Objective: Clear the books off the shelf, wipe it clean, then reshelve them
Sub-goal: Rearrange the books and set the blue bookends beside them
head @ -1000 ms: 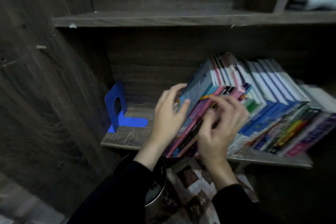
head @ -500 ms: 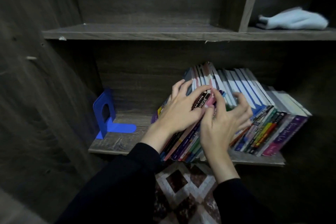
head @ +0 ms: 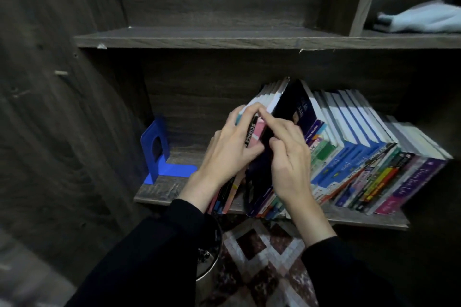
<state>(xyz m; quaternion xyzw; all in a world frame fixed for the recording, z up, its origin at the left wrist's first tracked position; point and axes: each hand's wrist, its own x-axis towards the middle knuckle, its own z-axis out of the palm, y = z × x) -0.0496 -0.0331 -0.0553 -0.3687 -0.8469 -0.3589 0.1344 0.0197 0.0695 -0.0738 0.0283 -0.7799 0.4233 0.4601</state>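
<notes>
head, books: the row of books (head: 349, 152) stands on the right half of the lower shelf (head: 162, 192), all leaning left, spines facing out.
head, left hand: the left hand (head: 229, 154) is wrapped round the end bunch (head: 249, 132) at the row's left end.
head, right hand: the right hand (head: 289, 164) pinches the dark book (head: 294, 107), which touches that bunch.
head, key bit: the books' long axes tilt up and left. The left hand's nearer, so I'd guess the bunch comes out frontward.
head, extras: the blue bookend (head: 154, 147) is well left, and the cloth (head: 424, 20) is on the shelf above.
</notes>
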